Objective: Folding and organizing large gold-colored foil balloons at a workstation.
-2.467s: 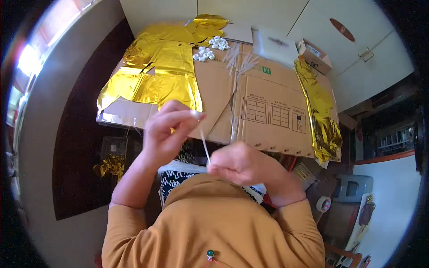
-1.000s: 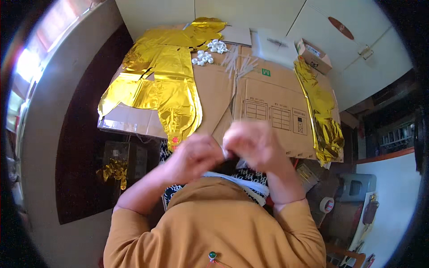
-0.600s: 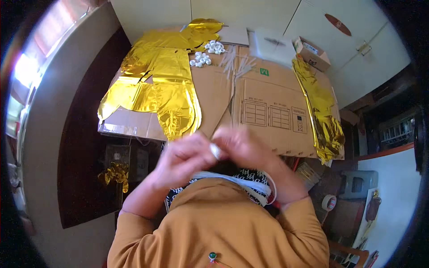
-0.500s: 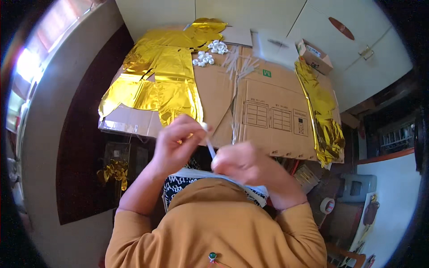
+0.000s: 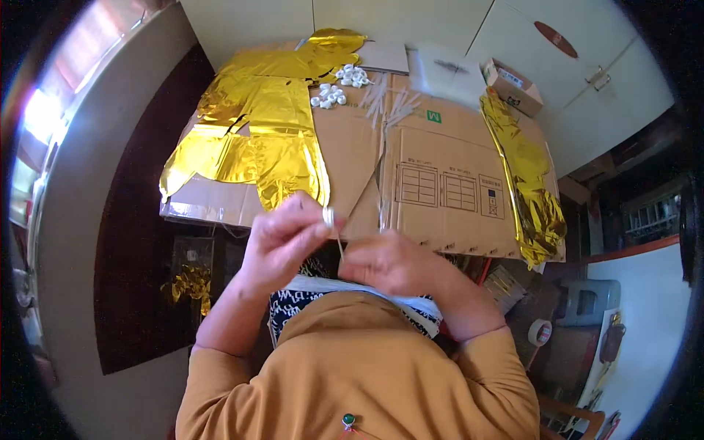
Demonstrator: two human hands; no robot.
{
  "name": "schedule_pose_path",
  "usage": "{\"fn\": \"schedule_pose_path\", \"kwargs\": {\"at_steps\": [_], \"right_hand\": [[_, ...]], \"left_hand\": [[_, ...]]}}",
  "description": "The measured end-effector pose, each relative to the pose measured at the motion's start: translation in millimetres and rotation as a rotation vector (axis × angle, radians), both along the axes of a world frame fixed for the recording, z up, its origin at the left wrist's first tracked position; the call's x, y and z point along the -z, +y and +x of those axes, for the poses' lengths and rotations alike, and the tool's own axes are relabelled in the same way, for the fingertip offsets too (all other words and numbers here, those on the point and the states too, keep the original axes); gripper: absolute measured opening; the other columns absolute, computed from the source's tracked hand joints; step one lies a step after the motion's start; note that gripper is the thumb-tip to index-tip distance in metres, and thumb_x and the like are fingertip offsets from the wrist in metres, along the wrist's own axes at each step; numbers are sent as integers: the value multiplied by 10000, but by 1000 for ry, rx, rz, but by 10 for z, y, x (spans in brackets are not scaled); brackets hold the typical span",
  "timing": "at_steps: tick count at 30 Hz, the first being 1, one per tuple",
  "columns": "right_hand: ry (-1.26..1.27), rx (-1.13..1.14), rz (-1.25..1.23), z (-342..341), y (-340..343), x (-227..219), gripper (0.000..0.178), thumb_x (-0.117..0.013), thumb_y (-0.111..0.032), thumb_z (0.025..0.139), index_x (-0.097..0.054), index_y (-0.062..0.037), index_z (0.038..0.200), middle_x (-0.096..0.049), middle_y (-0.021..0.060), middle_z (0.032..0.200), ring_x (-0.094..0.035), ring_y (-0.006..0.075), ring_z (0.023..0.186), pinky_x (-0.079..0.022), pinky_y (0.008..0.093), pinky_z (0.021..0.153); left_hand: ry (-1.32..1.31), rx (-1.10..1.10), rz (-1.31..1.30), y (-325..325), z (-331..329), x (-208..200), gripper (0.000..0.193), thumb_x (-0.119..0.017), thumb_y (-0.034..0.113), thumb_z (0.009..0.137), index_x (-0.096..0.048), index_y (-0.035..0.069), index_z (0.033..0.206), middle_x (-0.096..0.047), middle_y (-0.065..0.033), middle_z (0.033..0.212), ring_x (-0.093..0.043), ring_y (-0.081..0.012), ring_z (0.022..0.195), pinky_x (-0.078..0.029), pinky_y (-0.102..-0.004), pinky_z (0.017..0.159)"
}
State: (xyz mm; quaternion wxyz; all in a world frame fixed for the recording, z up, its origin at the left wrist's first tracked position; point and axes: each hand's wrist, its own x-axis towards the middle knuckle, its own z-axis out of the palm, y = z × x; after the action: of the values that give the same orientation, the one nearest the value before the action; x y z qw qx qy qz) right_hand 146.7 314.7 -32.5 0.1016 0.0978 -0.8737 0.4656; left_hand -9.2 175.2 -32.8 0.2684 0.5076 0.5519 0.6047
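Note:
Above the near edge of the cardboard, my left hand (image 5: 282, 242) pinches a small white roll (image 5: 328, 217) between thumb and fingertips. A thin pale strip (image 5: 340, 246) runs down from the roll to my right hand (image 5: 389, 262). Its fingers are closed on the strip's lower end, which they hide. Two little heaps of similar white rolls (image 5: 328, 96) lie farther back on the cardboard (image 5: 352, 161). To their right is a loose spread of translucent strips (image 5: 389, 103).
Shiny gold foil (image 5: 279, 110) covers the left of the cardboard, and a folded gold foil piece (image 5: 524, 176) lies along its right side. A small open box (image 5: 512, 88) stands at the back right. Lower right are a tape roll (image 5: 540, 333) and a grey plastic stool (image 5: 589, 302).
My right hand has shifted slightly left, nearer my left hand. The strip between them shows shorter and turned edge-on, and the white roll sits a little lower and left.

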Motion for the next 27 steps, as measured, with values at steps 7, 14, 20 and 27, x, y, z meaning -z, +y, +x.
{"fn": "schedule_pose_path", "kwargs": {"at_steps": [7, 14, 20, 27], "right_hand": [[67, 214, -123, -79, 137, 95, 186, -559, -164, 901, -584, -31, 773, -557, 89, 661, -569, 183, 600, -444, 304, 557], [67, 306, -166, -117, 235, -109, 124, -588, -136, 886, -590, -18, 847, -586, 117, 694, -582, 217, 625, -464, 338, 603], [178, 120, -247, -102, 134, -119, 178, -563, -183, 913, -584, -35, 816, -565, 109, 674, -596, 233, 673, -459, 338, 631], [78, 118, -157, -41, 30, -114, 185, -562, -180, 912, -571, -34, 800, -562, 151, 686, -574, 264, 637, -453, 350, 611]], "left_hand": [[53, 49, -14, 1, 170, -36, 100, -610, -21, 822, -673, 4, 896, -600, -70, 764, -568, -180, 725, -456, -285, 656], [-17, 124, -25, 5, 270, 74, 59, -603, -23, 841, -659, -13, 859, -601, -73, 824, -570, -178, 775, -466, -290, 712], [140, 27, -13, 57, 161, 279, 55, -610, -10, 847, -662, -7, 866, -591, -58, 789, -559, -158, 768, -455, -279, 700], [92, -105, -20, 72, 110, 173, 73, -622, 19, 844, -672, -6, 892, -596, -64, 800, -541, -141, 755, -438, -273, 681]]}}
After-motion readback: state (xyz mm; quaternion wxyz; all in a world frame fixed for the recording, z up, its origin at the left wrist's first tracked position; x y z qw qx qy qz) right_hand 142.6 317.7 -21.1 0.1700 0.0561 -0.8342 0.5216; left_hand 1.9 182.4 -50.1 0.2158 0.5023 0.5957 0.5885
